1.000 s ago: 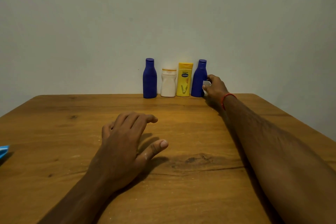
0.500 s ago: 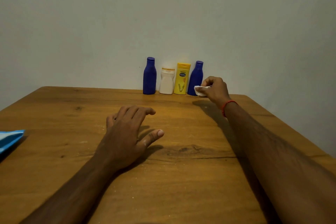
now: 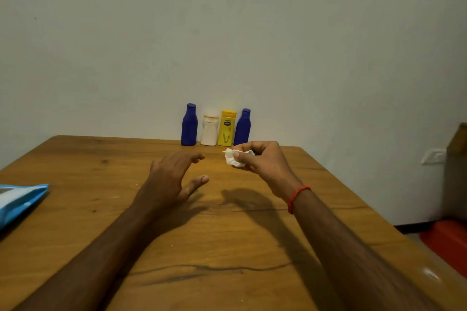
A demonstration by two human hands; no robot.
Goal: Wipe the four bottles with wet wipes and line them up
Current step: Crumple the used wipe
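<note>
right hand [image 3: 262,161] fingers pinch crumpled wipe [image 3: 235,158], near bottles [image 3: 216,127]; left hand [image 3: 168,179] fingers spread, empty.

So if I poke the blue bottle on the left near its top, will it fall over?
It probably could: the left blue bottle is tall and narrow on a small base. Tipping sideways, it would likely bump the white bottle close beside it. It looks like plastic, so probably wouldn't break; how full it is I cannot tell.
</note>
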